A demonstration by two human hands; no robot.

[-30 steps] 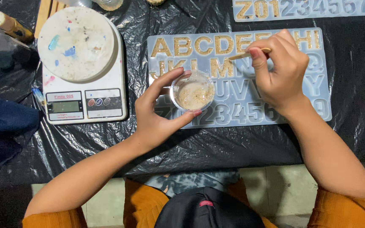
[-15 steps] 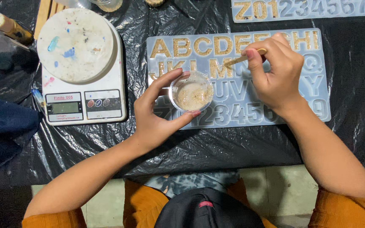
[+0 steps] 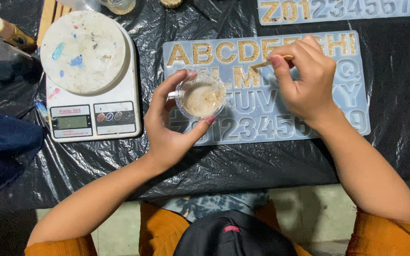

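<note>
Desk covered in crinkled black plastic sheeting. Largest item on it: a pale blue silicone letter-and-number mould, lying flat mid-desk; top row of letter cavities filled with gold glitter mix, lower rows mostly unfilled. A second mould of the same kind lies along the far edge, partly out of view. Left of the main mould, just beside it, a white kitchen scale with a round paint-flecked plate on top. Dark blue cloth at far left edge. Left hand holds a small clear cup of beige glittery mix above the mould's left-centre; fingers curled round it, thumb on the near rim, index finger on the far rim. Right hand hovers over the mould's upper middle, fingers pinched together on a thin wooden stick; stick tip points left, down toward a partly filled letter in the second row. A bottle with a pale cap lies at upper left.
</note>
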